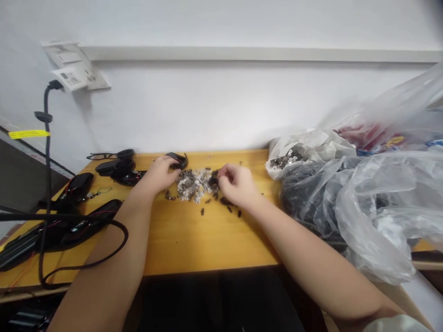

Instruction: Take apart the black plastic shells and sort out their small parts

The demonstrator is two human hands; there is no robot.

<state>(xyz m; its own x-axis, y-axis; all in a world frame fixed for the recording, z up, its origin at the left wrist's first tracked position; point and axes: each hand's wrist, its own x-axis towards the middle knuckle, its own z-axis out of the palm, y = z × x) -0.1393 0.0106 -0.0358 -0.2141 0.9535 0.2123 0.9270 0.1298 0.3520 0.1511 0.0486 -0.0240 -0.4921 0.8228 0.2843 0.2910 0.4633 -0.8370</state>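
Note:
At the far side of the wooden table, my left hand (161, 174) has its fingers closed around a curved, glossy black plastic part (179, 160). Beside its fingertips lies a pile of small shiny metal pieces (194, 185). My right hand (237, 184) is at the right end of this pile, fingers curled in a pinch. Whatever they hold is hidden or too small to name. Small black pieces (213, 179) are heaped by its fingertips, and several more lie scattered nearer me, among them a tiny black piece (202, 211).
Black plastic housings with thin wires (93, 214) lie on the left, crossed by a black cable (46, 184) from a wall socket. At right stand a white bag of metal pieces (290, 157) and large clear plastic bags (374, 198). A wall (224, 106) bounds the table (207, 244).

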